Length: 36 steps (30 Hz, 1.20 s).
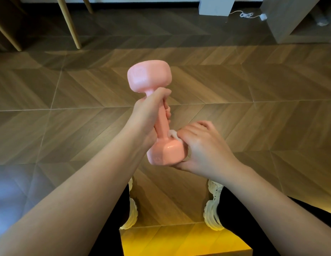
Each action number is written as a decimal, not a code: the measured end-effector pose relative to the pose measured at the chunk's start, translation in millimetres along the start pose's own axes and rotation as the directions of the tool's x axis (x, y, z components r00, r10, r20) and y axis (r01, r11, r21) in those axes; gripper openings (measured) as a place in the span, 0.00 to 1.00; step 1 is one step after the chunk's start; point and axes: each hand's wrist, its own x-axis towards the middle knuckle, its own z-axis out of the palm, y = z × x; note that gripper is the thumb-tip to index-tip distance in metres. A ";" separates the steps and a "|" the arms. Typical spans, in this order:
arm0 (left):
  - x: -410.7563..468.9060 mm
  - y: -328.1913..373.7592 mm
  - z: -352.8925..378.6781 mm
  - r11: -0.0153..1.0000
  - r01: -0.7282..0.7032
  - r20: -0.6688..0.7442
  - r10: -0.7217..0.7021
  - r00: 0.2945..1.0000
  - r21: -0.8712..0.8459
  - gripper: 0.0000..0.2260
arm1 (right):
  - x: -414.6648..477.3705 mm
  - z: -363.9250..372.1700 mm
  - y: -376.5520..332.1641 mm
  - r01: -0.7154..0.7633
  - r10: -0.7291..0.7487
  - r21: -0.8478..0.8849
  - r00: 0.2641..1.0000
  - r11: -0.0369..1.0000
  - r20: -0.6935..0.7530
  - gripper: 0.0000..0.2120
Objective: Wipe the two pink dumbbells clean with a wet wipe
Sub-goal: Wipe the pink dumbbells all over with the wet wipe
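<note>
We hold one pink dumbbell (pixel 161 126) in the air above the wooden floor (pixel 68 89), out in front of our knees. Its long axis runs near to far and leans a little to the left at the far end. The far head (pixel 149 77) stands up and away from us, and the near head (pixel 166 153) points down toward us.

Our left hand (pixel 148 115) comes in from the left, its grip clenched round the handle with the thumb side toward the far head. Our right hand (pixel 203 146) comes in from the right and is closer to the near head. Its fingers curl over the right side of that head, grasping a wet wipe (pixel 172 134) and pressing it on just where handle and head meet.

So the wipe lies to the right of and nearer than the left grip. We judge that the next stroke must go either round the near head or up along the handle. On the handle the left hand is in the way and would have to shift.

Only a small white fold of the wipe shows; the rest is under the right fingers. The right and lower faces of the near head are hidden, as is the stretch of handle under the left palm. We see no second dumbbell in this view. Pale shoes (pixel 213 206) and a yellow surface (pixel 179 242) sit at the near edge, the latter cut off.
</note>
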 end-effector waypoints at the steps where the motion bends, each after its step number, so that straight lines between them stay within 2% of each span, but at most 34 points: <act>1: -0.3 0.4 0.3 1.000 0.001 -0.011 -0.001 1.000 -0.004 0.09 | 0.7 0.3 -1.1 0.007 -0.007 -0.002 1.000 1.000 -0.011 0.22; 6: 0.5 6.3 1.7 0.986 0.047 -0.066 -0.058 0.996 -0.159 0.11 | 0.0 -0.8 -4.3 0.014 -0.012 0.015 0.991 1.000 -0.135 0.24; 11: -2.5 -2.0 7.4 0.996 0.018 -0.091 -0.026 0.995 -0.084 0.10 | -1.5 -1.1 -3.0 0.014 -0.018 0.107 0.999 0.994 0.035 0.21; 15: 1.8 3.2 5.7 0.989 0.034 -0.076 -0.046 0.996 -0.146 0.11 | -2.5 -0.7 -2.8 0.001 0.005 0.069 0.995 0.998 -0.097 0.24; 17: 2.5 2.4 3.6 0.990 0.042 -0.063 -0.051 0.997 -0.136 0.11 | -1.9 0.4 -3.3 -0.015 0.019 0.094 0.999 0.995 -0.036 0.24; 20: 1.6 -2.7 4.2 0.995 0.037 -0.041 -0.041 0.998 -0.088 0.11 | -2.5 1.3 -1.6 -0.040 0.014 0.177 0.990 0.983 0.142 0.24; 23: 2.4 -2.4 5.8 0.994 0.035 -0.003 -0.036 0.999 -0.104 0.11 | -4.2 0.5 2.1 -0.063 0.025 0.175 0.978 0.982 0.208 0.29; 26: 2.4 0.1 6.7 0.986 0.022 0.047 -0.015 0.999 -0.165 0.11 | -4.2 -3.3 6.5 -0.023 0.012 0.102 0.994 0.995 0.109 0.26; 30: 1.9 3.1 5.0 0.991 0.012 0.079 -0.001 0.997 -0.134 0.07 | -2.9 -7.9 10.3 -0.019 0.018 -0.020 0.999 1.000 -0.029 0.22; 33: 3.4 4.3 1.7 0.984 0.108 0.078 -0.098 0.992 -0.140 0.08 | -2.5 -6.5 9.7 -0.006 0.003 -0.093 0.999 0.996 -0.034 0.22; 36: 3.9 1.4 0.5 0.990 0.112 0.047 -0.109 0.993 -0.081 0.07 | -2.9 -3.9 6.6 0.014 -0.012 -0.073 1.000 0.997 0.022 0.22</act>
